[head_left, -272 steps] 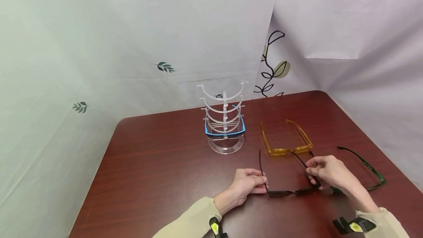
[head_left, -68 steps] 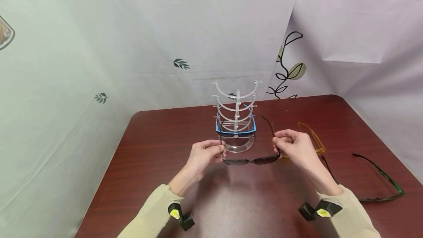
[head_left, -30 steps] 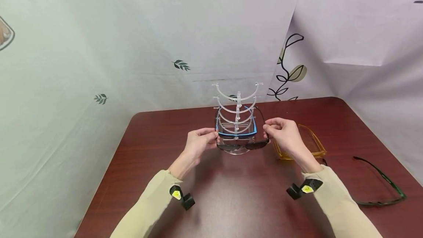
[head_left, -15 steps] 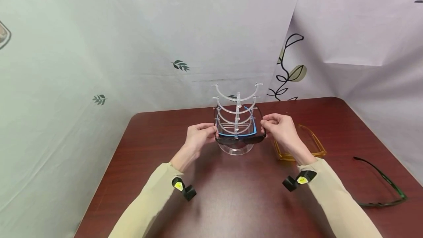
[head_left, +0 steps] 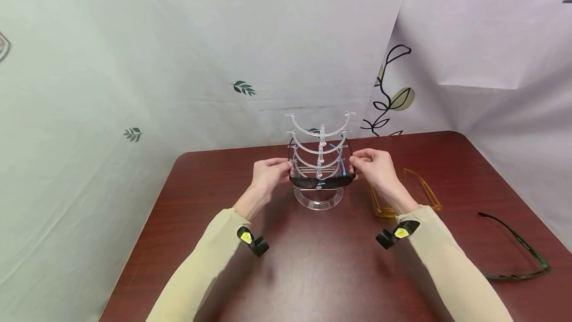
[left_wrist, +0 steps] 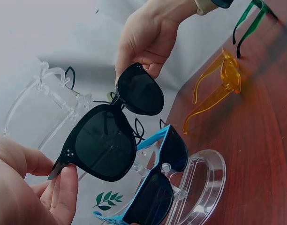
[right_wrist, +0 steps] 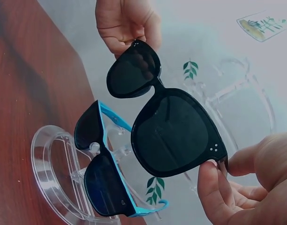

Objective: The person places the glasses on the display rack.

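A pair of black sunglasses point(head_left: 321, 182) hangs between my two hands in front of a clear plastic glasses stand point(head_left: 318, 204). My left hand point(head_left: 266, 179) pinches one temple close to its hinge, and my right hand point(head_left: 374, 169) pinches the other. Both dark lenses show in the wrist views, above the blue-framed sunglasses point(left_wrist: 157, 183) that sit on the stand's lowest holder. The temples reach back on either side of the stand's arms. Whether the black sunglasses touch the stand I cannot tell.
Yellow-framed glasses point(head_left: 388, 211) lie on the dark red table point(head_left: 295, 272) right of the stand, partly behind my right forearm. Green-framed glasses point(head_left: 520, 245) lie farther right, one side hidden by my sleeve. A printed cloth point(head_left: 286, 39) hangs behind the table.
Both hands have carried the black sunglasses from the table's right side toward the stand. Over the last second they moved farther back and up, now covering much of the blue frame in the head view.
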The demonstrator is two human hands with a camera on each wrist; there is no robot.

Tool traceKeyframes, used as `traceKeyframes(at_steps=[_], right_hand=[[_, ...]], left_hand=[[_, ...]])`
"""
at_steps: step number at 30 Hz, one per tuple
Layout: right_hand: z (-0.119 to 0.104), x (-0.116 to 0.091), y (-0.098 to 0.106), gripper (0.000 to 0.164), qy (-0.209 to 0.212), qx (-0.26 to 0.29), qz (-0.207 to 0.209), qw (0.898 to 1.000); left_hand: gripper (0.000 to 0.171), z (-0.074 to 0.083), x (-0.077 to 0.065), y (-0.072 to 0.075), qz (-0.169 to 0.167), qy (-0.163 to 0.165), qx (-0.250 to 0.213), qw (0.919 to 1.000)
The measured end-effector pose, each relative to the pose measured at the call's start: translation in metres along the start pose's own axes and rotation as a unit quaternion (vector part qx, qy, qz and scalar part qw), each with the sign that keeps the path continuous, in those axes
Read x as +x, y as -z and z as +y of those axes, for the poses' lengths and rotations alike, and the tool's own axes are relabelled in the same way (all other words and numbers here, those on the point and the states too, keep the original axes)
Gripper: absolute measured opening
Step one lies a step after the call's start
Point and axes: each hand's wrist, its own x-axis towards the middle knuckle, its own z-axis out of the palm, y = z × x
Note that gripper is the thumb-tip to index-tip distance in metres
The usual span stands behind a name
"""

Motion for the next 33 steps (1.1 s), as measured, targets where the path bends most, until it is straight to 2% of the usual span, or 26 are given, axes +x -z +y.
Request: traceKeyframes(at_steps=[7,23,33], right_hand=[[-0.002,0.009,-0.003,0.029,-0.016,0.000,0.008,1.000],[0.000,0.026,-0.005,0.029,-0.017,-0.013,0.006,1.000],[0.002,0.032,-0.007,0.028,-0.025,-0.016,0.007,1.000]], left_hand=[[0.022,0.001,0.008,-0.001,0.011,-0.005,-0.004,0.9999],[0.024,0.001,0.025,-0.003,0.023,-0.012,0.005,0.9997],[0.020,-0.001,0.026,-0.004,0.032,-0.010,0.013,0.9994]])
